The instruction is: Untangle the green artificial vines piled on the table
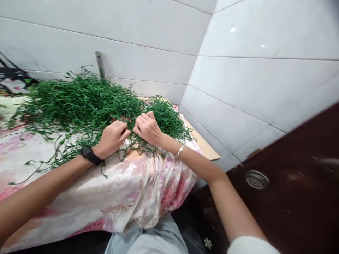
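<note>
A long heap of thin, dark green plastic-looking stems (87, 102) with small knobby tips lies across a flowered cloth. A denser bunch of the same stems (169, 120) is at its right end. My left hand (113, 135), with a black watch on the wrist, is closed at the heap's near edge, and loose strands hang below it. Close beside it, knuckles up, my right hand (148, 128) is closed in front of the denser bunch, a silver bracelet on its wrist. Both hands appear to grip stems, though the fingers hide most of what is in them.
The pink and white flowered cloth (119, 190) drapes over the near edge toward my lap. A tan board (203, 144) sticks out at right. White tiled walls (148, 63) meet behind in a corner. Far left is a black floral bag (14, 81). A dark red surface (296, 197) fills the lower right.
</note>
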`<control>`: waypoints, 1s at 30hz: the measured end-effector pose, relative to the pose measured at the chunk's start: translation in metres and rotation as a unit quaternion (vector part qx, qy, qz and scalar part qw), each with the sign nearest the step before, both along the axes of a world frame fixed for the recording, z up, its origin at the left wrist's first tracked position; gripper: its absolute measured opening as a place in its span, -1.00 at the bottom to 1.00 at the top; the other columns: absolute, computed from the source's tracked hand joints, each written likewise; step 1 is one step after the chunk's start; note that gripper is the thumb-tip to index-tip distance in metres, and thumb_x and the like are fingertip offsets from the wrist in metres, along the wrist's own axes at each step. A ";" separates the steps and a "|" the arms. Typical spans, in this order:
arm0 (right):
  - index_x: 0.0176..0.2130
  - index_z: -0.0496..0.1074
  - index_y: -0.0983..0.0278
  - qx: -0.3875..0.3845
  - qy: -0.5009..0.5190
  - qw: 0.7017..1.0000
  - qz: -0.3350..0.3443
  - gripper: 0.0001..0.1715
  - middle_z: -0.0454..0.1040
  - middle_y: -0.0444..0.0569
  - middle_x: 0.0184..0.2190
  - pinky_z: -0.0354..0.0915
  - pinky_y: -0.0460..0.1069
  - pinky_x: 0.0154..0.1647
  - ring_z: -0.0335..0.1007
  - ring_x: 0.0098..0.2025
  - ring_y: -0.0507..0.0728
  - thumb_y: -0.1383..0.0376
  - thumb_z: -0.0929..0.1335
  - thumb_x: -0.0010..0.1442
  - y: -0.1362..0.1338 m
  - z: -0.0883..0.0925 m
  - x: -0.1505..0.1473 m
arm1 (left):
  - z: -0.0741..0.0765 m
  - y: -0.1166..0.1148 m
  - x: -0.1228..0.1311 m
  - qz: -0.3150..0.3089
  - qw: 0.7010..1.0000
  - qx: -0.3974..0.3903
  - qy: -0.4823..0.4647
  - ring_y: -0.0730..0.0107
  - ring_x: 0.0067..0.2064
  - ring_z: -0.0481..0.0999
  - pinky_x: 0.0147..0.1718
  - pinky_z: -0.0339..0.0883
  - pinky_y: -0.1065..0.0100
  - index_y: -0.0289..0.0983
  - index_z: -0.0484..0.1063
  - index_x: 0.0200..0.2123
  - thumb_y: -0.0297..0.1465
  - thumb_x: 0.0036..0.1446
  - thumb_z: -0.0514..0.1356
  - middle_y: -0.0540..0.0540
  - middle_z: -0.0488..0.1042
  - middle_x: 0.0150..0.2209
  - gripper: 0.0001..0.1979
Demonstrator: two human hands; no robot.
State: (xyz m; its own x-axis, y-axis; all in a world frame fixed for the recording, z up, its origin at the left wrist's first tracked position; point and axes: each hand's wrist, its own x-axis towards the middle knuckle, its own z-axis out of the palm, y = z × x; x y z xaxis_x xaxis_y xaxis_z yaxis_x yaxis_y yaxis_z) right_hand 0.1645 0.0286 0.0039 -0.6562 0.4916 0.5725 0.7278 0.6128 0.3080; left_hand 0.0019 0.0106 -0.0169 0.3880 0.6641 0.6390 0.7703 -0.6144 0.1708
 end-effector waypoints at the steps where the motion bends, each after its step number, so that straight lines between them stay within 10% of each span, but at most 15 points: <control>1: -0.39 0.25 0.31 -0.011 0.008 1.000 -0.012 -0.63 0.33 -0.03 -0.42 -0.12 0.02 -0.09 0.14 -0.26 0.08 0.32 0.00 0.26 0.001 0.002 0.002 | -0.001 0.001 -0.001 -0.015 1.000 -0.014 -0.003 0.37 -0.41 0.21 -0.41 0.06 0.35 -0.26 0.15 -0.58 -0.38 0.11 -0.04 -0.03 0.20 -0.54 -0.77; 15: -0.04 0.21 0.23 -0.034 0.221 0.955 -0.194 -0.68 0.20 -0.04 0.04 -0.08 0.11 -0.01 0.04 0.05 0.14 0.29 0.15 0.19 0.044 0.008 0.053 | 0.029 -0.016 -0.009 -0.023 0.891 -0.298 -0.341 0.44 -0.30 0.28 -0.39 0.12 0.41 -0.01 0.45 -0.37 -0.17 -0.06 0.20 0.31 0.45 -0.33 -0.86; 22: -0.17 0.32 0.23 -0.015 0.305 0.952 -0.017 -0.74 0.32 -0.06 -0.05 -0.13 0.03 0.00 0.12 0.04 0.08 0.38 0.15 0.18 0.023 0.017 0.041 | 0.016 0.016 -0.018 -0.130 0.871 -0.275 -0.384 0.47 -0.34 0.37 -0.35 0.22 0.42 -0.25 0.50 -0.31 -0.25 -0.12 0.26 0.00 0.52 -0.31 -0.73; 30: -0.24 0.35 0.21 -0.143 0.158 0.969 0.127 -0.75 0.43 -0.13 -0.24 -0.14 0.02 -0.05 0.25 -0.13 0.04 0.15 0.20 0.19 0.002 0.007 0.013 | 0.017 0.017 -0.011 -0.189 0.880 -0.241 -0.364 0.39 -0.29 0.43 -0.28 0.29 0.38 -0.36 0.46 -0.27 -0.25 -0.06 0.21 -0.14 0.50 -0.28 -0.68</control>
